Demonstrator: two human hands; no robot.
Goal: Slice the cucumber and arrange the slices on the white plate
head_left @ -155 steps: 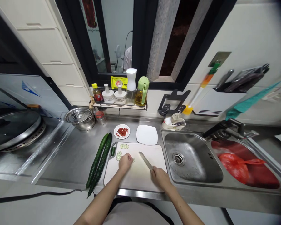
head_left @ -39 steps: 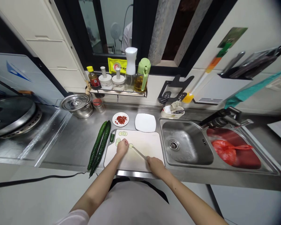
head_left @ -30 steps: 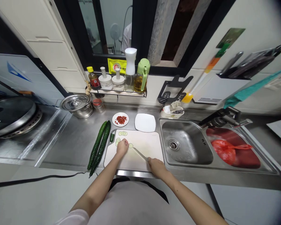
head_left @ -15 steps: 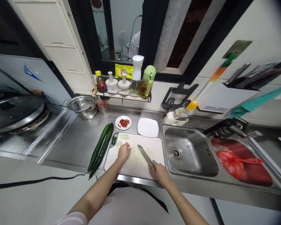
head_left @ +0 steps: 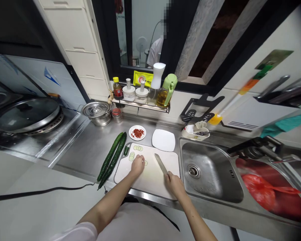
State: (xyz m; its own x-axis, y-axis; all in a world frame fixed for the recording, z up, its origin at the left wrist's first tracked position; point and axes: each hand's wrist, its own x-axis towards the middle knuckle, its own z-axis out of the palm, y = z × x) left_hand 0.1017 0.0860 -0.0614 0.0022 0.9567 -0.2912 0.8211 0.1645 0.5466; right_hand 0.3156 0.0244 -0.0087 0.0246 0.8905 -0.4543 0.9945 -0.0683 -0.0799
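Note:
My right hand (head_left: 175, 184) grips the handle of a kitchen knife (head_left: 161, 164), its blade pointing up and left over the white cutting board (head_left: 155, 182). Just above the board's left half, my left hand (head_left: 138, 164) has its fingers curled together; what they hold, if anything, is hidden. One cucumber slice (head_left: 145, 163) lies at the right of those fingers. Up and left of them are small overlapping groups of slices (head_left: 131, 156). A short dark green cucumber end (head_left: 126, 151) rests by the board's upper left corner. Two whole cucumbers (head_left: 112, 160) lie on the counter, left of the board.
Behind the board stand a plate of chopped red pieces (head_left: 137, 138) and a white square plate (head_left: 163, 146). The steel sink (head_left: 208, 167) is to the right, with a red plastic bag (head_left: 259, 192) beyond. A lidded pot (head_left: 97, 117) and seasoning rack (head_left: 140, 104) are behind.
The view has shifted, so most things appear further right. My left hand remains curled over the board, and my right hand still holds the knife beside it.

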